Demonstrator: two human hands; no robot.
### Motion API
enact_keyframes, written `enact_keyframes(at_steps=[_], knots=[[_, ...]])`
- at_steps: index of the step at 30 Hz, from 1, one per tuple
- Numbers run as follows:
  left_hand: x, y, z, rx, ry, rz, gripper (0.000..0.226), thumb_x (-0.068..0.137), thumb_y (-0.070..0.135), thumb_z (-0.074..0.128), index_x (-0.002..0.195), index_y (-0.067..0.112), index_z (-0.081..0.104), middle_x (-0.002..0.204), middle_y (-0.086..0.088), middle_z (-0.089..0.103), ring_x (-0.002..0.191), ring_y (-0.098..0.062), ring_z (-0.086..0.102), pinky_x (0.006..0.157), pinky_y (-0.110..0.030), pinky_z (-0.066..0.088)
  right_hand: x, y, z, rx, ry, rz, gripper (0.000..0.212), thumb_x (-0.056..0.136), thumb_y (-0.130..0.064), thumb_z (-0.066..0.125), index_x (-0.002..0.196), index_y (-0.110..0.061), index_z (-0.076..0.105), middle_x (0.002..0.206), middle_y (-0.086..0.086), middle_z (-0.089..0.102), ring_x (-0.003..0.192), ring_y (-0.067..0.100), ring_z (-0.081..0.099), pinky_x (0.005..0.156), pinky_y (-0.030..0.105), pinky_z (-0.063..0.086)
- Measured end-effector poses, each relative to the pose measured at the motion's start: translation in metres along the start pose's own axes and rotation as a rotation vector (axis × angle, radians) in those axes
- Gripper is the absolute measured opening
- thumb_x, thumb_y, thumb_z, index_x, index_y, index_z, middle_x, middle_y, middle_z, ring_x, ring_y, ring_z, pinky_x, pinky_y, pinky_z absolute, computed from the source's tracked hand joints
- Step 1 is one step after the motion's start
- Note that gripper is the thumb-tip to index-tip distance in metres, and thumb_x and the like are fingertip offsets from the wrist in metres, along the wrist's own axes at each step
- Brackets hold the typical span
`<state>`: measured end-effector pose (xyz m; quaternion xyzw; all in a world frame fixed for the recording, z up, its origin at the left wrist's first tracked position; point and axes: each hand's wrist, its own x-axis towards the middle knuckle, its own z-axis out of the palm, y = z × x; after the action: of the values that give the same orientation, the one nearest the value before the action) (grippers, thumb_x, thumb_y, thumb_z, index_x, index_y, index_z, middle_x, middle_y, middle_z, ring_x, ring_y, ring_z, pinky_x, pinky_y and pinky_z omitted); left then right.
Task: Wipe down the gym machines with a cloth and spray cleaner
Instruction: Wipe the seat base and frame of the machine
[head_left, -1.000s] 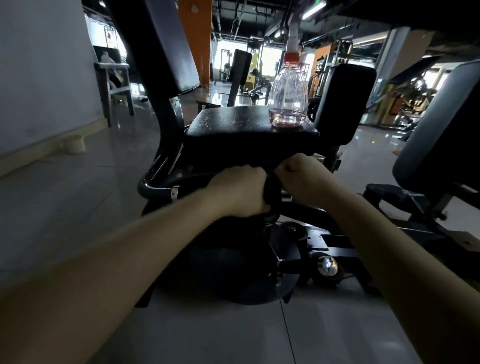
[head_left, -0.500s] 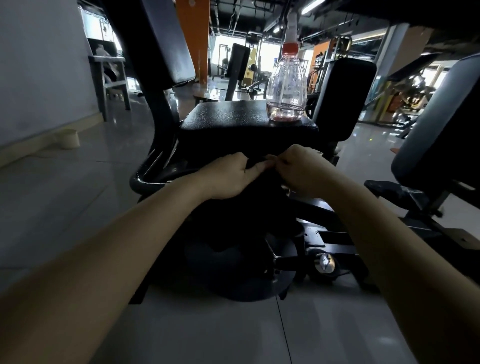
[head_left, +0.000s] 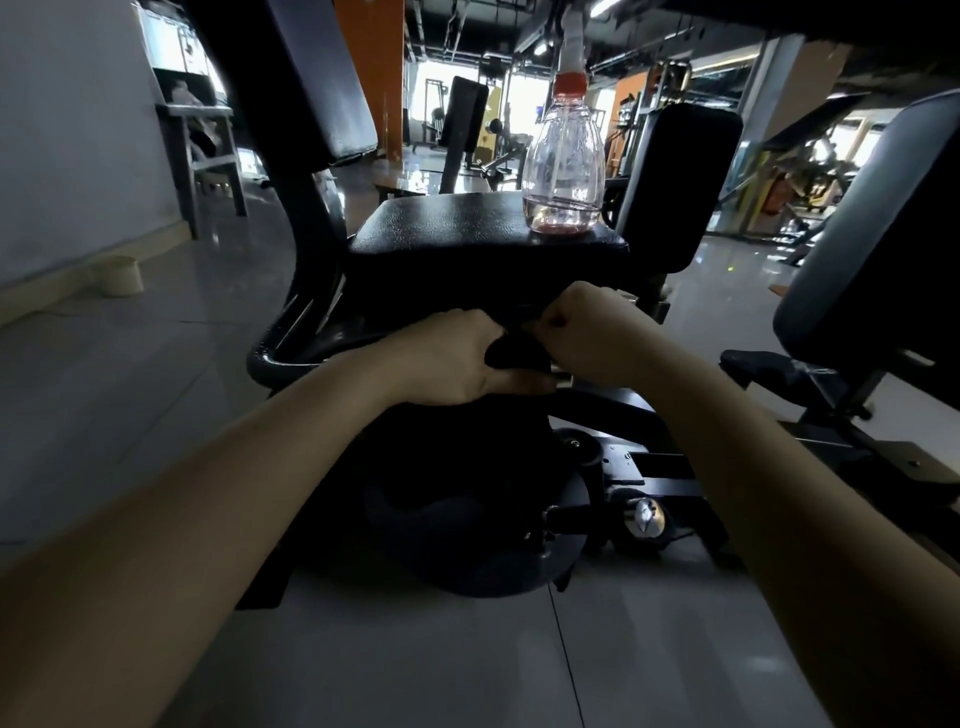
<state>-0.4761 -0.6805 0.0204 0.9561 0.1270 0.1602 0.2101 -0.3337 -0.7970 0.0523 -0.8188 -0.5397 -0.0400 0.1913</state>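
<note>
Head view: cloth (head_left: 517, 354) pinched between left hand (head_left: 457, 358) and right hand (head_left: 597, 332)

We are seeing the bench (head_left: 467, 234) top lying open across its left and middle, while the spray bottle (head_left: 563, 171) is standing on its right rear corner and blocking that part. Our left grip (head_left: 457, 358) and right grip (head_left: 597, 332) are crowding the front edge, both holding the dark cloth (head_left: 514, 353). The tilted back pad (head_left: 306, 78) is closing off the left, and an upright pad (head_left: 675, 182) is standing just beside the bottle. The floor (head_left: 130, 364) to the left is lying open, and the machine frame (head_left: 649, 467) is filling the space below.
</note>
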Motion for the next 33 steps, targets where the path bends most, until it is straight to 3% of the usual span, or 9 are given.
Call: enact_keyframes(at_steps=[4, 9, 12, 15, 18, 22, 26, 29, 33], knots=[[0.002, -0.006, 0.004, -0.051, 0.074, 0.019, 0.072, 0.086, 0.082, 0.047, 0.071, 0.012, 0.055, 0.058, 0.005, 0.054, 0.053, -0.009, 0.052, 0.058, -0.031, 0.042, 0.002, 0.003, 0.002, 0.086, -0.031, 0.033, 0.029, 0.093, -0.033, 0.058, 0.067, -0.021, 0.067, 0.072, -0.001, 0.067, 0.074, 0.019, 0.066, 0.073, 0.036, 0.055], [-0.01, -0.006, 0.014, -0.077, 0.315, 0.084, 0.051, 0.1, 0.062, 0.046, 0.067, 0.024, 0.056, 0.06, 0.005, 0.06, 0.057, -0.01, 0.06, 0.059, -0.032, 0.047, 0.0, 0.001, -0.001, 0.115, -0.065, 0.046, 0.019, 0.074, -0.048, 0.048, 0.068, -0.043, 0.065, 0.064, -0.008, 0.063, 0.072, 0.02, 0.064, 0.083, 0.051, 0.057], [-0.026, -0.015, 0.0, -0.092, 0.147, 0.095, 0.027, 0.087, 0.057, 0.072, 0.083, 0.032, 0.063, 0.074, 0.014, 0.067, 0.069, 0.0, 0.064, 0.064, -0.022, 0.048, 0.001, 0.0, -0.001, 0.109, -0.079, 0.048, 0.016, 0.077, -0.053, 0.051, 0.07, -0.048, 0.065, 0.058, -0.011, 0.06, 0.07, 0.017, 0.062, 0.082, 0.048, 0.057], [-0.032, -0.023, -0.006, 0.223, 0.091, 0.076, 0.036, 0.078, 0.05, 0.083, 0.1, 0.034, 0.06, 0.083, 0.015, 0.064, 0.079, -0.004, 0.064, 0.065, -0.014, 0.04, 0.002, 0.0, -0.002, 0.076, -0.077, 0.041, 0.022, 0.091, -0.044, 0.058, 0.07, -0.045, 0.065, 0.048, -0.018, 0.056, 0.059, 0.014, 0.056, 0.072, 0.039, 0.054], [-0.021, -0.014, -0.005, 0.336, 0.123, 0.03, 0.037, 0.076, 0.056, 0.081, 0.092, 0.028, 0.064, 0.08, 0.011, 0.068, 0.079, -0.01, 0.067, 0.067, -0.022, 0.045, 0.0, -0.003, -0.003, 0.043, -0.053, 0.045, 0.03, 0.093, -0.042, 0.058, 0.065, -0.047, 0.064, 0.049, -0.012, 0.057, 0.059, 0.016, 0.058, 0.071, 0.04, 0.056], [-0.018, -0.009, -0.008, 0.043, 0.027, -0.042, 0.043, 0.066, 0.068, 0.083, 0.075, 0.029, 0.066, 0.069, 0.015, 0.069, 0.063, 0.002, 0.063, 0.058, -0.018, 0.045, 0.001, -0.003, -0.001, 0.054, -0.05, 0.046, 0.027, 0.089, -0.045, 0.057, 0.063, -0.049, 0.063, 0.058, -0.007, 0.059, 0.065, 0.02, 0.061, 0.08, 0.048, 0.058], [-0.021, -0.005, -0.009, -0.068, -0.008, -0.018, 0.035, 0.066, 0.078, 0.067, 0.073, 0.044, 0.065, 0.071, 0.015, 0.071, 0.065, 0.001, 0.065, 0.063, -0.021, 0.047, 0.002, 0.001, 0.002, 0.082, -0.042, 0.062, 0.023, 0.087, -0.049, 0.057, 0.067, -0.04, 0.066, 0.055, -0.007, 0.059, 0.066, 0.02, 0.063, 0.081, 0.05, 0.057], [-0.026, -0.009, -0.009, -0.07, 0.024, -0.001, 0.028, 0.072, 0.082, 0.057, 0.074, 0.055, 0.062, 0.072, 0.017, 0.07, 0.068, 0.002, 0.066, 0.064, -0.019, 0.044, 0.003, 0.003, 0.0, 0.101, -0.014, 0.082, 0.032, 0.091, -0.039, 0.063, 0.066, -0.02, 0.068, 0.056, -0.005, 0.057, 0.057, 0.018, 0.058, 0.063, 0.034, 0.052], [-0.033, -0.023, 0.014, 0.144, 0.374, 0.188, 0.051, 0.092, 0.075, 0.043, 0.095, 0.03, 0.065, 0.078, 0.008, 0.067, 0.073, -0.012, 0.067, 0.066, -0.03, 0.05, 0.0, -0.004, -0.008, -0.013, 0.067, 0.002, 0.033, 0.09, -0.034, 0.063, 0.07, -0.008, 0.067, 0.061, 0.007, 0.061, 0.062, 0.027, 0.062, 0.059, 0.035, 0.053]])
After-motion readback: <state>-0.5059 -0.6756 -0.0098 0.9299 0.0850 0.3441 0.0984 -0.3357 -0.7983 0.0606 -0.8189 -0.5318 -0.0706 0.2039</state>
